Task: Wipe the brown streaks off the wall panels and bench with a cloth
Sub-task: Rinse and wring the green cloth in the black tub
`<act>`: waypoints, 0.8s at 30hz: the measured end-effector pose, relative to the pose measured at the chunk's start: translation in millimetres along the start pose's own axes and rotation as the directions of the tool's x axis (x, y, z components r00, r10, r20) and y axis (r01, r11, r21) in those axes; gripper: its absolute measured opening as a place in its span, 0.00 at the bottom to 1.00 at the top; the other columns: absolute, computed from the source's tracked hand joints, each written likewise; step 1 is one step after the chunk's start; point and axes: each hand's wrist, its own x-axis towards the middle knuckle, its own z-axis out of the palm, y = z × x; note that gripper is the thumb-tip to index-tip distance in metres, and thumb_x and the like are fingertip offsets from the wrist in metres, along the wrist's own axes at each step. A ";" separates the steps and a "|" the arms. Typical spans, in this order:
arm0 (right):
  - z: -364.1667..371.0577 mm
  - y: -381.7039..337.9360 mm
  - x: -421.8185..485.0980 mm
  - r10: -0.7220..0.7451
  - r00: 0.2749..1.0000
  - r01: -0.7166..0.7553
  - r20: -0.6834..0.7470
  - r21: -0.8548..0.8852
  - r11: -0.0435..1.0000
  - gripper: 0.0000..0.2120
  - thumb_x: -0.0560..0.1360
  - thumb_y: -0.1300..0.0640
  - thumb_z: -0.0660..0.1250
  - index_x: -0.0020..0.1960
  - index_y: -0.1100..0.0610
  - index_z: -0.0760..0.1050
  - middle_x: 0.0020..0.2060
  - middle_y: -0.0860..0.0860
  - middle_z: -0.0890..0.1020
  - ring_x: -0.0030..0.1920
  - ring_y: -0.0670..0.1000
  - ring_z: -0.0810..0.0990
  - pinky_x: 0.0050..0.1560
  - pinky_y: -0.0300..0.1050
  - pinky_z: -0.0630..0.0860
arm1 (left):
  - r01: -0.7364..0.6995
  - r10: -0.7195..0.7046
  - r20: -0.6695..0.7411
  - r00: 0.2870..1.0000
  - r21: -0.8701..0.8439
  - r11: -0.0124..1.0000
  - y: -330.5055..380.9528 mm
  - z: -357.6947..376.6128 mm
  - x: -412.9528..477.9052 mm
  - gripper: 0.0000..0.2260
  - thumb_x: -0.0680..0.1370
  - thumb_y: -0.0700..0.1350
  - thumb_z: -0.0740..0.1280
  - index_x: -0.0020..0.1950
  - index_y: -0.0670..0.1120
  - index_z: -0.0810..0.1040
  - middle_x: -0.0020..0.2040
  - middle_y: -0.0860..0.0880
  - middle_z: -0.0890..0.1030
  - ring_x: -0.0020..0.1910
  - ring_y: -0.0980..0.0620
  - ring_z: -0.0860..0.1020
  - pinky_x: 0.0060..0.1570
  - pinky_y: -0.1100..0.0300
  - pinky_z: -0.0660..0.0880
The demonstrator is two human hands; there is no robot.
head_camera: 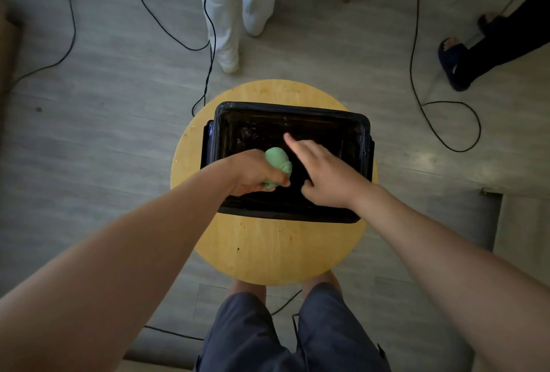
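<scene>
A small pale-green cloth, squeezed into a ball, sits in the left hand. The fingers are clenched round its near part and the rounded far end bulges out of the fist. It is held just above the near left part of a black rectangular plastic tub, which stands on a round yellow wooden table. The right hand hovers beside it over the tub with its fingers stretched out loosely, grasping nothing. Whether the dark tub holds water cannot be told. The cloth looks soft, light and easily crushed, probably damp. It should give under any grip, so a full fist round the middle seems the safest hold for wringing. For wiping, it would likely serve better opened flat under the palm. No wall panels or brown streaks are in view here.
</scene>
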 end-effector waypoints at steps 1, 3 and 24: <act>4.1 -2.0 1.5 -0.090 0.995 0.087 -0.042 -0.071 0.994 0.47 0.77 0.61 0.68 0.85 0.47 0.41 0.78 0.51 0.60 0.75 0.53 0.64 0.65 0.47 0.75 | -0.030 0.030 0.019 0.999 0.005 1.000 1.3 -0.3 -1.1 0.13 0.72 0.33 0.76 0.54 0.41 0.79 0.47 0.43 0.79 0.45 0.50 0.79 0.46 0.61 0.78; 11.1 -2.8 7.0 -0.187 0.977 0.162 -0.102 -0.215 0.963 0.44 0.76 0.59 0.71 0.84 0.52 0.50 0.72 0.54 0.66 0.67 0.56 0.72 0.56 0.51 0.79 | -0.063 0.060 0.113 0.992 0.027 0.998 4.0 1.7 -3.6 0.12 0.73 0.32 0.75 0.54 0.42 0.79 0.48 0.43 0.79 0.45 0.50 0.78 0.45 0.60 0.76; 12.8 -9.6 13.2 -0.209 0.969 0.151 -0.130 -0.356 0.922 0.32 0.72 0.58 0.77 0.72 0.61 0.68 0.58 0.58 0.74 0.56 0.57 0.77 0.44 0.51 0.80 | 0.000 -0.023 0.054 0.998 0.389 0.921 13.0 21.7 -10.0 0.11 0.72 0.40 0.78 0.47 0.45 0.78 0.36 0.47 0.74 0.31 0.53 0.70 0.29 0.61 0.68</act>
